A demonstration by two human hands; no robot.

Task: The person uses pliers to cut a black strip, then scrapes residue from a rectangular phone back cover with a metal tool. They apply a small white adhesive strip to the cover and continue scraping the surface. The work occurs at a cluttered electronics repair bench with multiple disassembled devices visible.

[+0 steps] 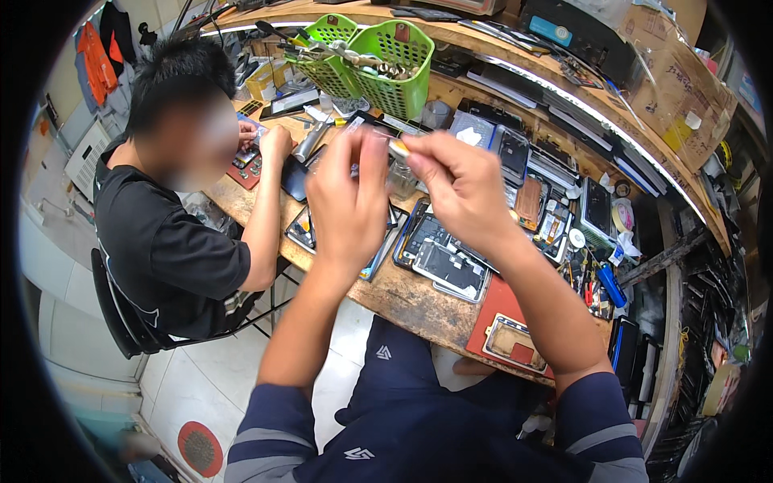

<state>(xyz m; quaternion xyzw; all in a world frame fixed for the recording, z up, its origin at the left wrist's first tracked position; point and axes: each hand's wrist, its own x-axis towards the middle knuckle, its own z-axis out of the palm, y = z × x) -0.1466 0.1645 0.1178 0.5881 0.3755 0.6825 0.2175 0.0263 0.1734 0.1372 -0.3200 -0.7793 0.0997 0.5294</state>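
Observation:
Both my hands are raised over the workbench, their fingertips close together. My right hand (463,189) is closed in a pinch on a small white-and-yellow piece (398,148), from which a thin strip or wire seems to run toward the left hand. My left hand (352,201) is closed too, its fingers pointing up and blurred; what they hold cannot be made out. Below the hands lie opened phones, among them a phone with a black back (423,233) and a silver-edged phone part (449,270). A metal phone frame (515,341) rests on a reddish-brown mat (499,299) at the near right.
Green perforated baskets (390,68) full of tools hang at the back. A co-worker (173,233) sits at the bench on the left, handling small parts. Stacked phone parts (555,157) and a blue-handled tool (610,284) crowd the right. A cardboard box (676,88) sits on the shelf.

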